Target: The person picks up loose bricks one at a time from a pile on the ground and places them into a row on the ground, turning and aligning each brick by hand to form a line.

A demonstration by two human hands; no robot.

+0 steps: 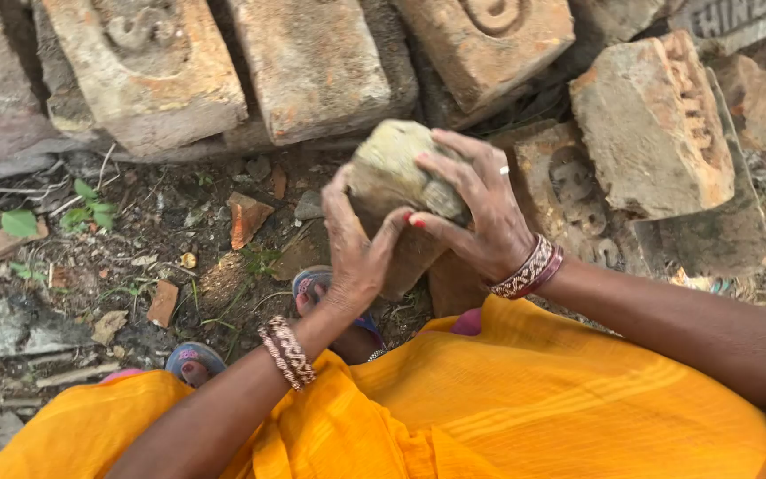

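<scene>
Both hands grip one greyish stone (396, 168) at centre frame, above the orange cloth (507, 399): the left hand (356, 248) wraps its 7 o'clock side, the right hand (476, 208) clamps its 3 o'clock edge, fingers spread over the top. It looks heavy, hard and rough, so unlikely to slip; opposite sides suit the grip. Bricks (312, 62) lie at 12 o'clock.

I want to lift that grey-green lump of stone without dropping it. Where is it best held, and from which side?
Probably by its two long flanks, one hand from each side, as now: the left hand cups the near-left face and the right hand wraps the top-right edge of the stone. It looks broad and rounded, too wide for a one-handed grip, so opposing palms should steady it.
</scene>
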